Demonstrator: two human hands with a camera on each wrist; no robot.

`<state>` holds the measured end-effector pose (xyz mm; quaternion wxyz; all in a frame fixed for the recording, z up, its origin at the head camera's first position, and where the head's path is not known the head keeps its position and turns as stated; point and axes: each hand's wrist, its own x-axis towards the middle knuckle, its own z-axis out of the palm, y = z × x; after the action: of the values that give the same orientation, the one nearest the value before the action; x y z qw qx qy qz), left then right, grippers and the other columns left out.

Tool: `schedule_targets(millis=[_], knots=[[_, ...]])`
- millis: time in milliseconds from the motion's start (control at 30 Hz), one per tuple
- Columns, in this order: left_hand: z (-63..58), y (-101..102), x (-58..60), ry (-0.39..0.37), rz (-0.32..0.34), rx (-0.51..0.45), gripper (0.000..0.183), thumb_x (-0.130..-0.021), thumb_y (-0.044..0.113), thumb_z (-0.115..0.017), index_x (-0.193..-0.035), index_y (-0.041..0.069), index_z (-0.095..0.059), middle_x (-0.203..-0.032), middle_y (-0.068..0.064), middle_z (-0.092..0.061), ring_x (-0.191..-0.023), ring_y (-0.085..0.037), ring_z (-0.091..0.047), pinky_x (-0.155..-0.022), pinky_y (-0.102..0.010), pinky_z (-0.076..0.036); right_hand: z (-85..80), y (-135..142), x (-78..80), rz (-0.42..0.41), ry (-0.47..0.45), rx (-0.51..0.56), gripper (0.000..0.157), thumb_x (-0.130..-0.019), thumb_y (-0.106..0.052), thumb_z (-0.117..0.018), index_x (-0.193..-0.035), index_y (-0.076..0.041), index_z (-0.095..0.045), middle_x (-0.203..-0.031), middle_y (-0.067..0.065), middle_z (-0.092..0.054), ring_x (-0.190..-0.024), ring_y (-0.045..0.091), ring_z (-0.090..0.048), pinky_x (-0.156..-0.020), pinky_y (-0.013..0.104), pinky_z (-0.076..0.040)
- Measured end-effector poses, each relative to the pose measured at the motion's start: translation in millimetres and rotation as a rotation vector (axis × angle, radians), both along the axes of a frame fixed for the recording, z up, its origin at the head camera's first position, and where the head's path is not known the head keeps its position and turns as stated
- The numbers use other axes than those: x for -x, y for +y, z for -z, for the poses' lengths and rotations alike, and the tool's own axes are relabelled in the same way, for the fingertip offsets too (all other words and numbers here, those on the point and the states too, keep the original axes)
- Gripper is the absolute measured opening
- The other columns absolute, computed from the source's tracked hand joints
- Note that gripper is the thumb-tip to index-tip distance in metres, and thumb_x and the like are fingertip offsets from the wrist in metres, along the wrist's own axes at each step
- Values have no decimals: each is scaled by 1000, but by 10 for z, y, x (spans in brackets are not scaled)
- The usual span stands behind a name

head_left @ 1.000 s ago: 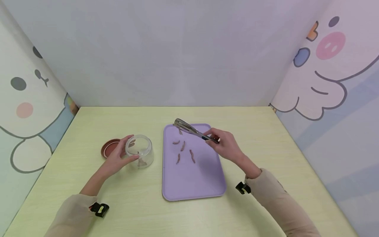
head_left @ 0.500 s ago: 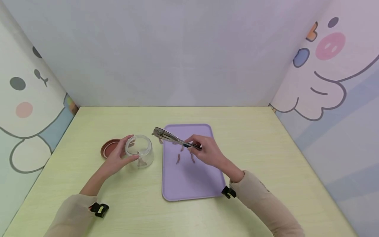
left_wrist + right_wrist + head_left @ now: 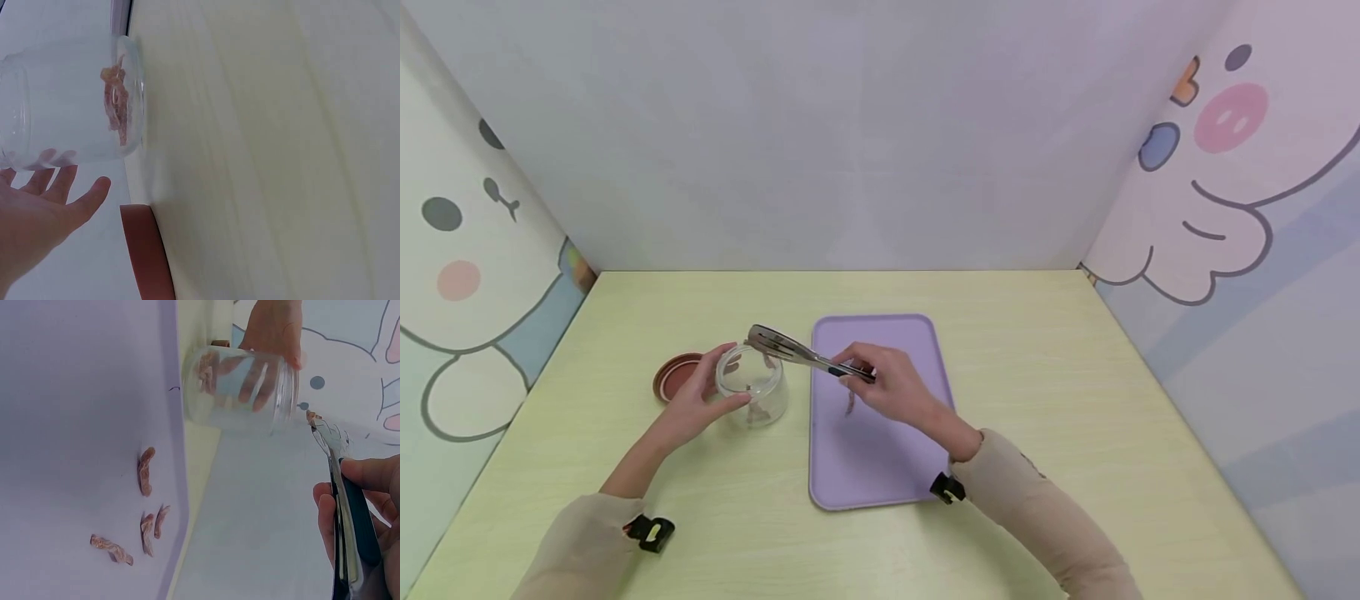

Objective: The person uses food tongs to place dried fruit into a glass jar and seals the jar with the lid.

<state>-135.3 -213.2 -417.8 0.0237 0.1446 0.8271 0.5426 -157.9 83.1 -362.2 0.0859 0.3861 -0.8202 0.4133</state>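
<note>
A wrinkled reddish-brown strip [image 3: 313, 416] shows at the tip of dark-handled silver metal tongs [image 3: 808, 357], over the mouth of a clear glass jar [image 3: 769, 407]; the right hand's grip [image 3: 891, 383] is clamped on the tongs, the left hand's grip [image 3: 691, 408] on the jar. A purple rectangular tray [image 3: 880, 467] lies on the pale yellow wood-grain table [image 3: 737, 517]; cartoon-printed walls [image 3: 1217, 233] flank it.

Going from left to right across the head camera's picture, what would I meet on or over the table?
Left beige sleeve → red-brown lid → open clear jar → purple tray → right beige sleeve
</note>
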Motion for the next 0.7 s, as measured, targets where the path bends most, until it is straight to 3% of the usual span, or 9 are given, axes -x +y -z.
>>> schedule_targets(millis=[400, 700], knots=[[-21, 0, -10, -6, 1, 5, 74, -81, 14, -65, -138, 8, -18, -134, -19, -29, -123, -35, -27, -96, -51, -26, 64, -64, 13, 9, -53, -33, 20, -78, -2, -64, -95, -10, -63, -71, -6, -58, -52, 3, -45, -43, 18, -37], [-6, -8, -4, 3, 8, -1, 74, -81, 12, -65, -138, 7, -18, -134, -18, -30, -122, -35, -29, -95, -50, -27, -18, 204, 100, 64, -15, 8, 22, -77, -2, -66, -98, -9, -63, -65, -5, -56, -50, 7, -42, -41, 19, -32]])
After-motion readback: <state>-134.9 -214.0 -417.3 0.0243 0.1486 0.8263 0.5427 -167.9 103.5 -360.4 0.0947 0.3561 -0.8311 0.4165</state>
